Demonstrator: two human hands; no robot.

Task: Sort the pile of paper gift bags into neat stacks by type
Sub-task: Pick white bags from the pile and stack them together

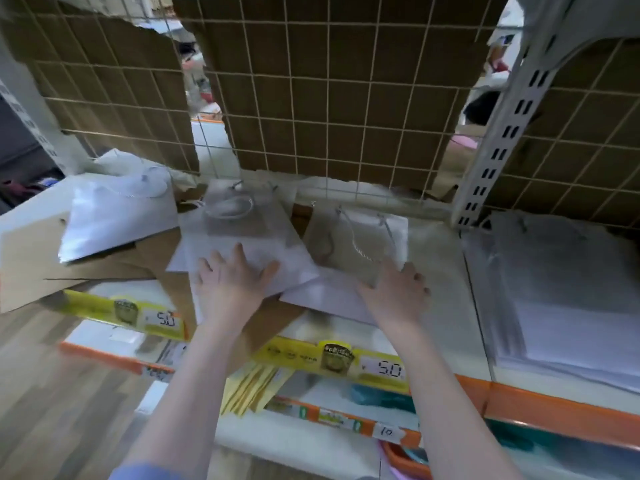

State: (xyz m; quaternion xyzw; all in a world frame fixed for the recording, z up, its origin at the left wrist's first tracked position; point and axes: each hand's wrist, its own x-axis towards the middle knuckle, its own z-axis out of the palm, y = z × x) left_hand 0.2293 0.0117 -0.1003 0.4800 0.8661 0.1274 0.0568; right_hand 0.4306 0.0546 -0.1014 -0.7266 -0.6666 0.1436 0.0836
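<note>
Several flat paper gift bags lie scattered on a shop shelf [440, 278]. My left hand [232, 282] rests flat, fingers spread, on a white bag with a grey window and white cord handle [242, 233]. My right hand [394, 292] lies on the lower edge of a second windowed white bag [360, 237] beside it; its fingers look relaxed. A larger white bag [114, 220] sits tilted at the left on top of brown kraft bags [52, 268]. A neat stack of white bags [561, 299] fills the right compartment.
A wire grid backed with brown cardboard [329, 91] closes the shelf's rear. A white slotted upright [502, 133] divides the right bay. Yellow price strips marked 5.0 [388, 368] line the front edge. Lower shelves hold yellow packets [252, 386] and teal items.
</note>
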